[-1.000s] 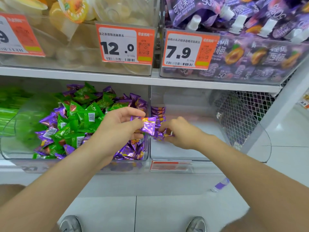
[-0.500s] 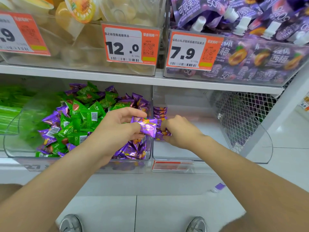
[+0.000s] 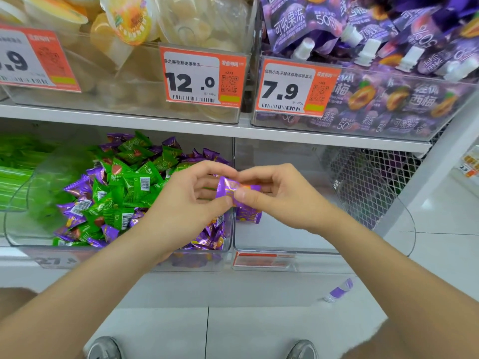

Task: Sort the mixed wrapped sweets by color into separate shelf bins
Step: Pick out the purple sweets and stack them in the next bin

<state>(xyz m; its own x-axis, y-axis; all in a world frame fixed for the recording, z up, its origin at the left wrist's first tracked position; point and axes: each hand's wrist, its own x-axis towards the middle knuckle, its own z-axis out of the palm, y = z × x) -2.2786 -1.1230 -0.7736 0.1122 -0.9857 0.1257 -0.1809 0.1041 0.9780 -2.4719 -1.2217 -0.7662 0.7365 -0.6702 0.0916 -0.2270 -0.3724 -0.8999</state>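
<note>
A clear bin (image 3: pixel 15 237) on the lower shelf holds a mixed heap of green sweets (image 3: pixel 129 187) and purple sweets (image 3: pixel 77 186). Over the divider between this bin and the clear bin to its right (image 3: pixel 298 251), both hands meet on one purple sweet (image 3: pixel 228 189). My left hand (image 3: pixel 186 200) pinches its left end between thumb and fingers. My right hand (image 3: pixel 280 195) pinches its right end. A few purple sweets (image 3: pixel 247 215) lie in the right bin's left side, partly hidden by my hands.
Green packs (image 3: pixel 13 174) fill the bin at far left. The upper shelf carries bins of yellow jelly cups (image 3: pixel 124 27) and purple pouches (image 3: pixel 388 42) with orange price tags (image 3: pixel 202 76). A wire mesh (image 3: pixel 368 177) closes the right end. A purple wrapper (image 3: pixel 339 290) lies on the floor.
My right hand has lifted from the purple sweets in the right bin and moved left, taking hold of the purple sweet that my left hand was holding alone.
</note>
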